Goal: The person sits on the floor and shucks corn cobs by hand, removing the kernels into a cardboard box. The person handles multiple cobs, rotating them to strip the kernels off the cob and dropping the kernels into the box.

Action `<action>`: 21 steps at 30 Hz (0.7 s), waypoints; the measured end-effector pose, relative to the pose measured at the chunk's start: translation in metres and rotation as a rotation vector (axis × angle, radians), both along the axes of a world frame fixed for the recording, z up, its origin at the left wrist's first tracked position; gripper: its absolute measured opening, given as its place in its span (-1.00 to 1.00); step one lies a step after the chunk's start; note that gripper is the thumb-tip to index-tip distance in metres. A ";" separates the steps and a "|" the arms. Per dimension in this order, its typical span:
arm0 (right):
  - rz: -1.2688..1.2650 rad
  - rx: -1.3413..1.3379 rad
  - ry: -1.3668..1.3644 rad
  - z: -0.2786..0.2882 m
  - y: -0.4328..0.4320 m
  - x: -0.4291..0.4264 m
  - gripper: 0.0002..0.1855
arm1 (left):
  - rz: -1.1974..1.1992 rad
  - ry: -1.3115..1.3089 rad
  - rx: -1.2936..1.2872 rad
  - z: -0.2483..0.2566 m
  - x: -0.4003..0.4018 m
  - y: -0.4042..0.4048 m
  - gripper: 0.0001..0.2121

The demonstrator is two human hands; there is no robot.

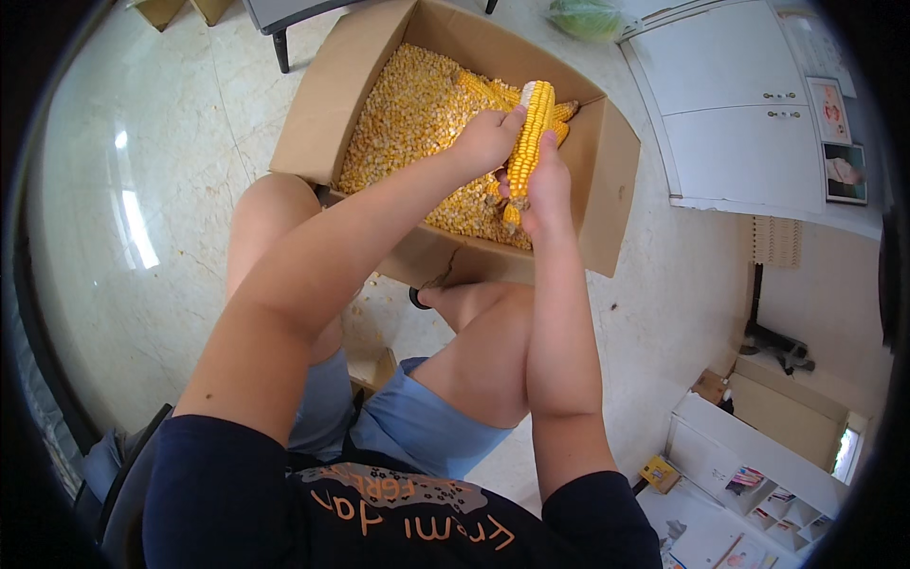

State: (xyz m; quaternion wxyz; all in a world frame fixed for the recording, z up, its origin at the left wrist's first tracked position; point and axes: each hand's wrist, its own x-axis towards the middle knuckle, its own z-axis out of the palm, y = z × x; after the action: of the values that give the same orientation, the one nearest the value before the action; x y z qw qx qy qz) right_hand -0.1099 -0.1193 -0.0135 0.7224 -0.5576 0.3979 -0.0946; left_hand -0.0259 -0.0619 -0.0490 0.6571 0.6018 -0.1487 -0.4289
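Observation:
An ear of dried yellow corn (534, 135) is held tilted over the right side of a cardboard box (313, 107). My right hand (549, 181) wraps its lower part from the right. My left hand (490, 141) presses against its upper left side, thumb near the end, where a pale strip of bare cob shows. Loose corn kernels (405, 107) fill much of the box. Several more corn ears (480, 87) lie on the kernels at the box's right side, partly hidden behind my hands and the held ear.
The box stands on a tiled floor (192, 142) just beyond my knees, flaps folded outward. Scattered kernels (366, 302) lie on the floor under the near flap. A white cabinet (725, 114) stands to the right. Furniture with a dark leg (281, 51) is beyond the box, beside a bagged green item (586, 18).

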 end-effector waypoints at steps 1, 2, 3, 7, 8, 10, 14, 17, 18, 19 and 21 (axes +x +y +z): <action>0.006 -0.009 0.023 0.000 0.001 0.000 -0.55 | 0.011 -0.049 0.032 -0.006 0.002 -0.002 -0.55; 0.013 -0.018 0.046 0.000 0.001 0.000 -0.55 | 0.022 -0.098 0.064 -0.011 0.003 -0.004 -0.56; 0.011 0.020 0.009 0.001 0.000 -0.001 -0.55 | 0.060 -0.023 0.001 -0.014 0.002 -0.004 -0.56; -0.017 -0.013 -0.046 0.000 -0.003 0.000 -0.54 | 0.110 0.119 -0.142 -0.006 -0.003 -0.003 -0.57; -0.030 -0.068 -0.036 -0.001 -0.002 0.001 -0.53 | 0.095 0.115 -0.150 0.001 -0.005 -0.001 -0.57; -0.020 -0.077 -0.023 -0.004 -0.005 0.000 -0.53 | -0.032 0.072 -0.094 0.010 -0.003 0.003 -0.58; -0.017 -0.091 -0.041 -0.002 -0.006 -0.001 -0.53 | -0.049 0.092 -0.173 0.005 -0.005 0.002 -0.60; -0.009 -0.106 -0.024 -0.001 -0.005 -0.004 -0.53 | -0.031 0.063 -0.191 -0.001 -0.005 0.001 -0.62; -0.008 -0.109 -0.011 -0.001 -0.005 -0.004 -0.53 | -0.031 0.045 -0.187 -0.001 -0.005 0.001 -0.62; -0.008 -0.112 0.001 -0.002 -0.006 -0.003 -0.53 | -0.008 0.002 -0.158 -0.003 -0.006 0.000 -0.63; -0.002 -0.105 0.006 -0.002 -0.006 -0.003 -0.53 | 0.039 -0.086 -0.099 -0.008 -0.007 -0.003 -0.64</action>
State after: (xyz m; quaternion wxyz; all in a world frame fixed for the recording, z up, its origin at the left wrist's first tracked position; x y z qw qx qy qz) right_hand -0.1130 -0.1249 -0.0152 0.6909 -0.5944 0.3953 -0.1145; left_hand -0.0325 -0.0652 -0.0567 0.6872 0.5892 -0.1861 -0.3821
